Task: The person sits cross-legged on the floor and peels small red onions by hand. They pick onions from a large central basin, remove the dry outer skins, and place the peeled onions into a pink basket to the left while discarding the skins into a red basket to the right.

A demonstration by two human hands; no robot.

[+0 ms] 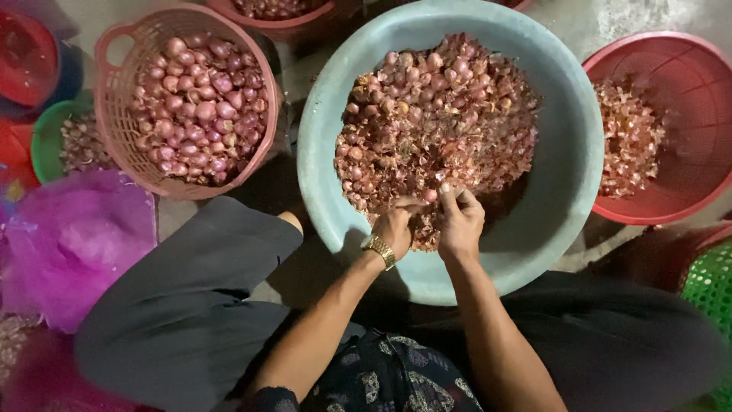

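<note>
I can't make out what sits between the fingers: the left hand [395, 227] and right hand [460, 221] meet at the lower edge of the heap of shallots [435, 126], and the tips are buried in loose skins, so whether they pinch one bulb or only husk is unclear. The left fingers curl inward toward the right thumb; the right fingers are bunched together, pointing up-frame. A gold wristwatch [379, 250] shows on the left wrist. Both forearms rise from the bottom centre over the near rim of the pale green basin [564, 221]. At upper left a pink basket [114, 91] holds smoother bulbs; the red basket [686, 69] of skins at right is cut off by the frame edge.
</note>
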